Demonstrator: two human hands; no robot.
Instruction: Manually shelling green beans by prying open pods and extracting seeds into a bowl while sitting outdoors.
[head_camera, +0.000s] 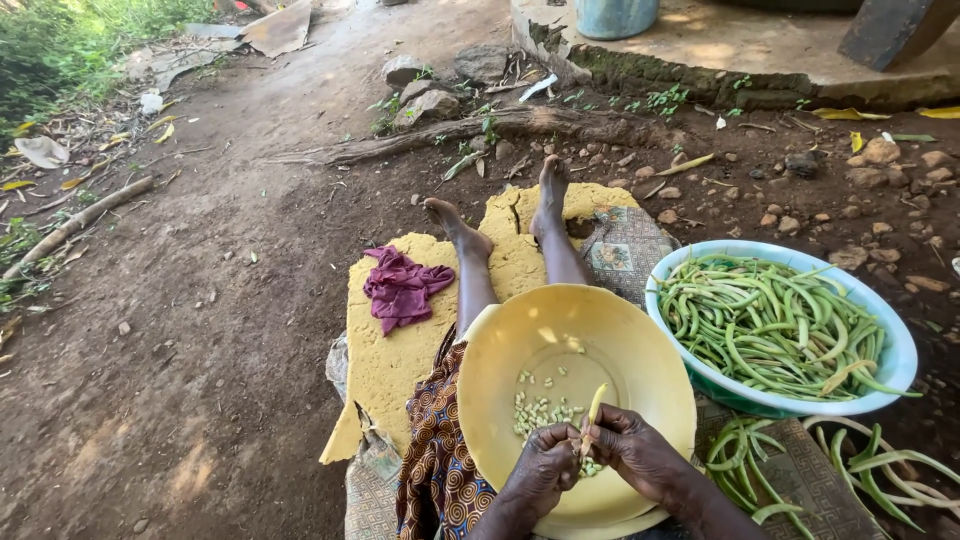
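Bean pod (594, 412), pale yellow and slender, stands nearly upright over the near rim of the yellow bowl (640, 340), pinched between both hands. Left hand (545, 470), at 8 o'clock of the pod, has its fingers closed narrowly on the pod's lower end; right hand (632, 450), at 4 o'clock, has its fingers curled around the same end, touching the left. Shelled beans (540, 410), pale and small, lie in the bowl's bottom at 9 o'clock of the pod. The bowl rests on the person's lap, over a patterned skirt (435, 470). At 2 o'clock, just beside the yellow bowl, a light blue basin (900, 350) holds a heap of green pods (770, 325). Loose green pods (850, 470) lie on a woven mat (800, 480) at 4 o'clock. At 10 o'clock a maroon cloth (402, 287) lies on a yellow foam pad (390, 360) spread on the bare earth.
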